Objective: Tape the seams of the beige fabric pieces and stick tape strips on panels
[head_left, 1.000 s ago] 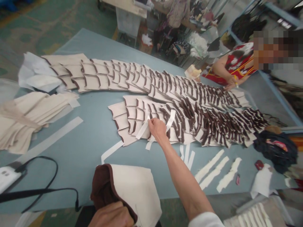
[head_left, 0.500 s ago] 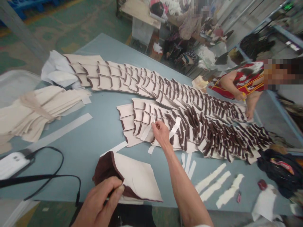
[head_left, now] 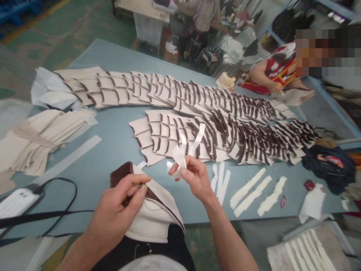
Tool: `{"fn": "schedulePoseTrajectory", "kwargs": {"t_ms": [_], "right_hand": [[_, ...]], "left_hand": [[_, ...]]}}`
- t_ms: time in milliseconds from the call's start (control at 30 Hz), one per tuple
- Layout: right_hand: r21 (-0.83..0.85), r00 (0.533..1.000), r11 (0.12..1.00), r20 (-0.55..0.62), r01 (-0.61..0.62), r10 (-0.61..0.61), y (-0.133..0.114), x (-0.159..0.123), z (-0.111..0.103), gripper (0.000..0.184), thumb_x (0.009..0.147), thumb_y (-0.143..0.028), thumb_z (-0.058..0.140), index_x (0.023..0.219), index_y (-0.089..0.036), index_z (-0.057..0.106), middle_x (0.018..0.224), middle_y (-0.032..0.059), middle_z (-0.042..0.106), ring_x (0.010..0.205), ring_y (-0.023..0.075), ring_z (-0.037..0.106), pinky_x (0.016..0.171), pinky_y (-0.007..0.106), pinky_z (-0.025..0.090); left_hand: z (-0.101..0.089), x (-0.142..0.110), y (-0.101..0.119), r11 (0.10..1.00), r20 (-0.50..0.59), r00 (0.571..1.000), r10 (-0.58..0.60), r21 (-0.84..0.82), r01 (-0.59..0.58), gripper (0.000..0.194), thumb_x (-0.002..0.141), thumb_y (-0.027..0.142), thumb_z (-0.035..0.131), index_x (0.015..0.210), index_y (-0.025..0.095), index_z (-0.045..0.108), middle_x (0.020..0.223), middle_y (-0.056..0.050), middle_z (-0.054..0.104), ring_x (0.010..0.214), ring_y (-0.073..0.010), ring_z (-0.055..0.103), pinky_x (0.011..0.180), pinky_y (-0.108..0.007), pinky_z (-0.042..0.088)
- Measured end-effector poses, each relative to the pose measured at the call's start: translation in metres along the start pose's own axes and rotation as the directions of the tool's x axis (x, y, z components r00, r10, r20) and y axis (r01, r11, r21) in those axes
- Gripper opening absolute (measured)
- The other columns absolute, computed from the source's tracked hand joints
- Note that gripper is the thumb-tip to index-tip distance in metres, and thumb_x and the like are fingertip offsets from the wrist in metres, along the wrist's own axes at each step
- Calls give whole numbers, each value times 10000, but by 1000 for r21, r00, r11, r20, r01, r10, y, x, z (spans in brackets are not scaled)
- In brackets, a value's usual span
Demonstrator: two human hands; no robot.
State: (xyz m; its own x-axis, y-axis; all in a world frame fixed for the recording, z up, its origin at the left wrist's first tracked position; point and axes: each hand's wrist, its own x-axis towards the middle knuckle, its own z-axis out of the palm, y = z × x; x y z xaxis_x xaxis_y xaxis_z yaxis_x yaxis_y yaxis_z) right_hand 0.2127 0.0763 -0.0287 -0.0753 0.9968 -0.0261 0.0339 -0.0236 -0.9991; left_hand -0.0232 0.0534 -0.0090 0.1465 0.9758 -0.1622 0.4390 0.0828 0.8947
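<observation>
My left hand (head_left: 118,201) pinches the edge of a cream fabric piece with dark brown lining (head_left: 153,226), which hangs over my lap. A loose thread shows near its edge. My right hand (head_left: 197,177) is closed on a thin white strip (head_left: 180,156) that curls around its fingers, just right of the piece. Beyond it, another white strip (head_left: 198,137) appears to rest on the front row of overlapping cream-and-brown pieces (head_left: 160,130). More white strips (head_left: 221,182) lie on the table to the right of this hand.
A second row of pieces (head_left: 113,94) runs along the blue table (head_left: 113,150). At left are a tied cream fabric bundle (head_left: 36,135), a white device (head_left: 17,203) and a black cord (head_left: 75,195). Frayed cream strips (head_left: 251,192) lie at right. A co-worker (head_left: 270,75) handles a piece across the table.
My right hand has drawn back from the front row, bringing a white strip toward me. My left hand has raised the fabric piece and turned its edge. The co-worker has lifted a piece.
</observation>
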Motion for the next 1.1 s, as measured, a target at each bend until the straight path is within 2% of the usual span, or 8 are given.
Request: {"fn": "schedulePoseTrajectory", "kwargs": {"t_ms": [133, 267, 400, 567, 667, 767, 933, 1100], "right_hand": [[-389, 986, 906, 40, 167, -164, -18, -18, -1, 141, 874, -197, 613, 740, -220, 577, 616, -51, 595, 540, 91, 533, 545, 211, 417], [-663, 900, 620, 220, 421, -375, -31, -38, 2, 164, 878, -81, 555, 797, -217, 595, 654, -43, 621, 584, 102, 553, 593, 238, 405], [-782, 822, 323, 389, 533, -416, -37, -56, 8, 199, 929, -81, 542, 801, -215, 614, 646, -19, 641, 603, 139, 566, 603, 295, 375], [-819, 804, 224, 398, 529, -443, -38, -66, 16, 295, 934, -56, 504, 702, -231, 553, 598, -24, 588, 564, 153, 506, 586, 330, 337], [-802, 797, 249, 399, 543, -453, -38, -70, 17, 278, 893, -33, 503, 705, -223, 579, 595, -21, 582, 561, 157, 497, 580, 331, 336], [-741, 842, 435, 331, 512, -426, -41, -74, 14, 164, 883, -83, 552, 847, -194, 667, 689, -2, 669, 631, 165, 574, 628, 310, 403], [-419, 990, 897, 58, 139, -127, -48, -80, 16, 169, 967, -284, 568, 981, -197, 712, 966, 51, 787, 898, 196, 711, 833, 320, 535], [-145, 996, 985, -24, -89, 87, -47, -86, 40, 162, 917, -355, 695, 922, -200, 740, 901, 27, 786, 858, 188, 711, 857, 314, 548]], "left_hand": [[2, 4, 21, 981, 222, 969, -110, -135, 143, 356, 882, 516, 677, 942, 171, 743, 536, 55, 517, 490, -121, 453, 471, -211, 349], [12, 5, 30, 884, 360, 916, -180, -350, 311, 411, 752, 500, 794, 973, 163, 711, 586, 51, 581, 525, -114, 482, 495, -195, 379], [25, -5, 31, 827, 369, 917, -154, -459, 323, 406, 687, 429, 851, 954, 147, 735, 761, -21, 729, 668, -153, 615, 607, -223, 505], [31, -22, 29, 870, 272, 943, -191, -398, 291, 341, 764, 453, 796, 871, 136, 731, 732, -10, 699, 628, -132, 572, 579, -217, 469], [30, -29, 27, 886, 232, 959, -165, -392, 247, 315, 799, 449, 757, 854, 141, 728, 682, 12, 651, 594, -121, 529, 538, -209, 423], [28, -35, 24, 912, 188, 972, -138, -360, 199, 299, 815, 433, 749, 839, 135, 742, 702, 0, 663, 615, -129, 544, 556, -218, 433], [27, -43, 24, 917, 226, 970, -94, -359, 173, 340, 861, 455, 727, 948, 132, 787, 804, -39, 715, 677, -163, 586, 601, -249, 468], [29, -50, 30, 939, 217, 974, -61, -317, 130, 284, 867, 418, 707, 882, 141, 763, 682, 14, 584, 605, -126, 471, 545, -231, 375]]}}
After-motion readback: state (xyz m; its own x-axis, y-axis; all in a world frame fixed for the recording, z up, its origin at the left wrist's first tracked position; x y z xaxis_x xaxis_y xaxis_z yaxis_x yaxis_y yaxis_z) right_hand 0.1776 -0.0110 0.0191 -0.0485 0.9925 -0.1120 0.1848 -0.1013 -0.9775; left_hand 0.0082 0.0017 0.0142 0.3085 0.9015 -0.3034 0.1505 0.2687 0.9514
